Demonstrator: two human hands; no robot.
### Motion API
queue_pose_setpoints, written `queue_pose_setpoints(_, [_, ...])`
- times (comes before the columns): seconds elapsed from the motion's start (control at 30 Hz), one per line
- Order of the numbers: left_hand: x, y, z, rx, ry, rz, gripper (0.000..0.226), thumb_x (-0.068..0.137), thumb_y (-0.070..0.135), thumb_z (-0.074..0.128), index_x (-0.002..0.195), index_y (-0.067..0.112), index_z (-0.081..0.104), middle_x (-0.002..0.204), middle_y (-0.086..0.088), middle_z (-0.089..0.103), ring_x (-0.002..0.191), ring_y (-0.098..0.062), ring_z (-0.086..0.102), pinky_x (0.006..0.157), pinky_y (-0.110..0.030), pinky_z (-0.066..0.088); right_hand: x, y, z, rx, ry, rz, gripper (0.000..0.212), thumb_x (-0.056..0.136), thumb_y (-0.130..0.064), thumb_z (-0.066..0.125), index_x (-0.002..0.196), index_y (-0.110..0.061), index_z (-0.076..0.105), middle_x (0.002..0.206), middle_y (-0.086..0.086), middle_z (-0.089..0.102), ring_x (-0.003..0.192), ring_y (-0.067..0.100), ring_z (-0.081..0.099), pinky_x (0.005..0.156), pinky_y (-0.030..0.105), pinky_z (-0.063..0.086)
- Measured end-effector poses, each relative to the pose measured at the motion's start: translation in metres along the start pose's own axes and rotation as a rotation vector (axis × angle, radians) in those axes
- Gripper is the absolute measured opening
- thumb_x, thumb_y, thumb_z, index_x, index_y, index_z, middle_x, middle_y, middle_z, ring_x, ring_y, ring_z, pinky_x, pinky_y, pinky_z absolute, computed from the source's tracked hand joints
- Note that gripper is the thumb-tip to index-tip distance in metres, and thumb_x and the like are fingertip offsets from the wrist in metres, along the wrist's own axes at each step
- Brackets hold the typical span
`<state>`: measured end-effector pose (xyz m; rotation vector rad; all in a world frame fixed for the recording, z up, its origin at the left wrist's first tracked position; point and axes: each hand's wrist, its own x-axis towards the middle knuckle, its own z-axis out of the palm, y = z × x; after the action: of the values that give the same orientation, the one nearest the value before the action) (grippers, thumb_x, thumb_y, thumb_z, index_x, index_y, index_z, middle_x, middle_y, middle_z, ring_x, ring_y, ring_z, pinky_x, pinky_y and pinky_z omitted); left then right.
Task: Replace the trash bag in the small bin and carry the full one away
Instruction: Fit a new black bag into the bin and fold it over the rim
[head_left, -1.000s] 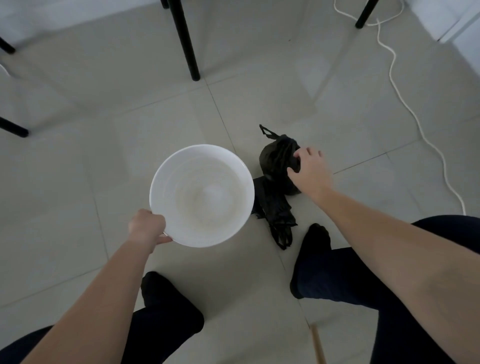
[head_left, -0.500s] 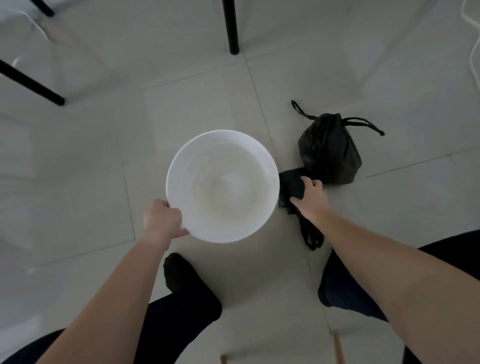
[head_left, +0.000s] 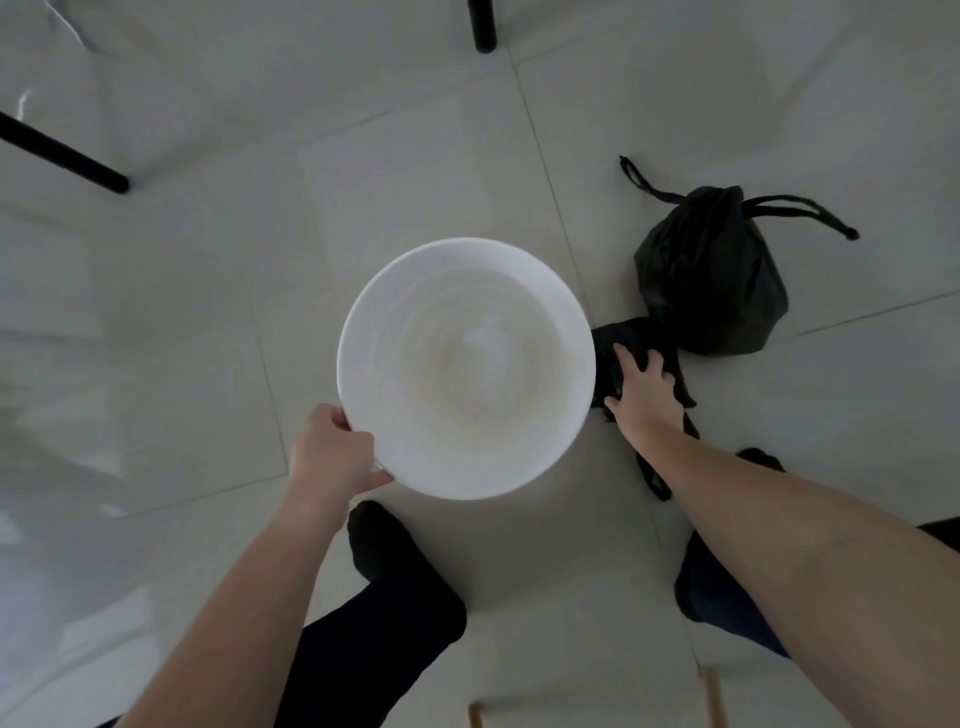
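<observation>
A small white round bin (head_left: 540, 462) stands on the tiled floor, with no bag inside it. My left hand (head_left: 332, 457) grips its near-left rim. To the bin's right lies a flat, folded black trash bag (head_left: 608, 343), and my right hand (head_left: 644, 389) rests on top of it with fingers spread. Behind that, a full black trash bag (head_left: 711, 275) sits tied with its drawstrings lying loose on the floor, apart from both hands.
Black furniture legs stand at the top (head_left: 480, 26) and upper left (head_left: 62, 156). My feet in dark socks (head_left: 395, 561) are planted just below the bin and at the right. A wooden edge (head_left: 714, 696) shows at the bottom.
My right hand left the full bag and dropped onto the folded bag beside the bin. The view shifted, so the full bag now sits further right. My left hand kept its hold on the rim.
</observation>
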<state>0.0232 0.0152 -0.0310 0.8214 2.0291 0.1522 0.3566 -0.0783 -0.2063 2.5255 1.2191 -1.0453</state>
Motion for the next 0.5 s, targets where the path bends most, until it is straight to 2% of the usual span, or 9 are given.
queue_pose_setpoints(0.13, [-0.002, 0.0, 0.0, 0.006, 0.009, -0.001, 0.024, 0.089, -0.012, 0.053, 0.105, 0.005, 0.057, 0.117, -0.016, 0.064, 0.1, -0.033, 0.07, 0.066, -0.047, 0.066, 0.002, 0.006, 0.012, -0.064, 0.045, -0.047, 0.076, 0.095, -0.013, 0.068, 0.157, -0.027, 0.027, 0.152, 0.019, 0.029, 0.126, 0.042, 0.043, 0.079, 0.052, 0.055])
queue_pose_setpoints(0.23, [-0.006, 0.003, 0.001, 0.004, 0.007, 0.002, 0.023, 0.091, -0.011, 0.052, 0.105, 0.006, 0.056, 0.116, -0.014, 0.062, 0.098, -0.029, 0.068, 0.065, -0.043, 0.066, 0.003, 0.009, 0.012, -0.036, 0.075, -0.052, 0.063, 0.092, 0.005, 0.059, 0.147, -0.018, 0.04, 0.141, 0.019, 0.04, 0.118, 0.04, 0.047, 0.071, 0.049, 0.054])
queue_pose_setpoints(0.33, [-0.01, 0.006, 0.0, 0.014, 0.003, -0.002, 0.023, 0.091, -0.012, 0.051, 0.103, 0.008, 0.054, 0.114, -0.012, 0.061, 0.099, -0.028, 0.067, 0.065, -0.04, 0.066, 0.002, 0.014, 0.007, 0.062, 0.095, -0.074, 0.054, 0.089, 0.015, 0.047, 0.136, -0.011, 0.051, 0.125, 0.017, 0.05, 0.108, 0.039, 0.055, 0.078, 0.048, 0.054])
queue_pose_setpoints(0.5, [-0.014, 0.014, 0.0, 0.076, -0.028, 0.016, 0.022, 0.09, -0.012, 0.05, 0.102, 0.005, 0.053, 0.111, -0.014, 0.059, 0.091, -0.027, 0.067, 0.069, -0.044, 0.066, -0.002, 0.01, -0.021, 0.24, 0.148, -0.105, 0.051, 0.09, 0.01, 0.046, 0.134, -0.013, 0.059, 0.121, 0.014, 0.057, 0.107, 0.037, 0.061, 0.091, 0.042, 0.052])
